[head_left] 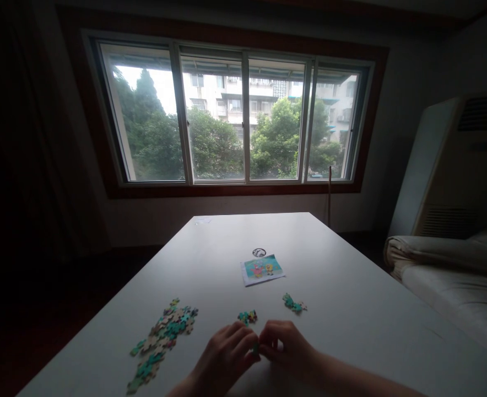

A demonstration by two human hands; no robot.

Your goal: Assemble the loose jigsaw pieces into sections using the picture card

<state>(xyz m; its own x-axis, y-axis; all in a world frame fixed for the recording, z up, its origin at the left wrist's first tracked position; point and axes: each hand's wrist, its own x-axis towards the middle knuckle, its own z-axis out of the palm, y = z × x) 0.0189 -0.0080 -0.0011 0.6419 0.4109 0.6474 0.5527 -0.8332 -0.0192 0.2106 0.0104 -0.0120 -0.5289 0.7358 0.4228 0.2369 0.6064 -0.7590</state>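
Both hands are meeting near the front edge of the white table, fingertips curled in and closing on a teal puzzle piece. The left hand is pinching it from the left and the right hand from the right, so the piece is sitting between them, mostly hidden, its long axis too small to tell. Just beyond the fingertips a small joined cluster is lying, about equally near to both hands. A second cluster is lying farther out on the right hand's side. The loose heap of pieces is stretching near to far, well off to the left hand's side. The cartoon picture card is lying straight ahead, mid-table.
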